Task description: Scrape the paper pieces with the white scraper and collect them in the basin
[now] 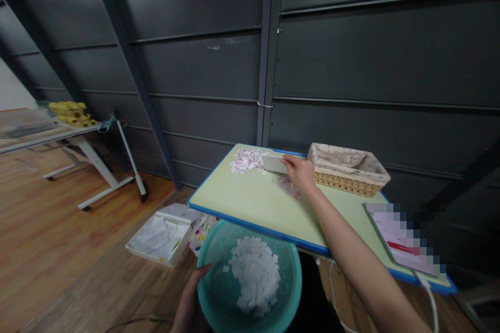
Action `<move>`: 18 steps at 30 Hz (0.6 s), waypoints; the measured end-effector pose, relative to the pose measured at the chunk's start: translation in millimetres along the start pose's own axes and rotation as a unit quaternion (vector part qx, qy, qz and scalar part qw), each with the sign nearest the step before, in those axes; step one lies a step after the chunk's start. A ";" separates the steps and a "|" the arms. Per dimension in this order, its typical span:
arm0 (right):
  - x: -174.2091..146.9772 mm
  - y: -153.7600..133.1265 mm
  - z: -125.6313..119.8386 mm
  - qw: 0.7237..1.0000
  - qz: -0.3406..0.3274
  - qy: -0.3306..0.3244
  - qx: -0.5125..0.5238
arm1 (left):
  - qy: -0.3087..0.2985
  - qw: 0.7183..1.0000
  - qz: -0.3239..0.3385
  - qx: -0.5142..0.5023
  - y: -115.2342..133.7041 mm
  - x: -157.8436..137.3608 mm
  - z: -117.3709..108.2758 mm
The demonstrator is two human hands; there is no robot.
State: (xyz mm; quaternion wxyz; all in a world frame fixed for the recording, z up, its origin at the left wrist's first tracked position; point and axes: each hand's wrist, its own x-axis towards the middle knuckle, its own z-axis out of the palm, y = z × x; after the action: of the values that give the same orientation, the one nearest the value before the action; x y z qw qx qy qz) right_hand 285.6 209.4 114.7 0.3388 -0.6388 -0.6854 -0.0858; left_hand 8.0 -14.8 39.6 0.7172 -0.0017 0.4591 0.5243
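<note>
My left hand (190, 294) grips the left rim of a teal plastic basket (297, 276), its thumb over the edge. Inside lies a heap of small white paper-like pieces (255, 276). The basket is just below the near edge of a pale yellow table (238, 200) with blue edging. Over the tabletop, my right hand (300, 170) pinches a flat, light grey card-like plate (274, 164). The plate's far end is at a pile of small white pieces with pink marks (246, 161). Beneath the right hand is a blurred, reddish, see-through thing (289, 187).
A cloth-lined wicker basket (347, 183) stands at the table's back right. A partly blurred flat device (402, 242) with a cable lies at the right end. An open white box (160, 239) is on the floor. Dark metal panels (195, 67) rise behind.
</note>
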 end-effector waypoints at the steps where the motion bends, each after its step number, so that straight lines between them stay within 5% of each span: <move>1: -0.1 -0.5 -0.3 1.000 0.001 -0.003 0.000 | 0.000 1.000 -0.006 0.000 0.1 -0.2 0.6; 18: -7.0 -13.7 7.1 0.996 -0.069 0.020 0.044 | 0.020 0.999 0.007 0.024 1.3 1.6 2.1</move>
State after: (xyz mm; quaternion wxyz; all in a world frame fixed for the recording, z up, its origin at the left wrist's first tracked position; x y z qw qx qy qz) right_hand 270.0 205.2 109.7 0.3733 -0.5724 -0.7243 -0.0915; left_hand 8.5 -11.9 40.4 0.7040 0.0078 0.4856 0.5181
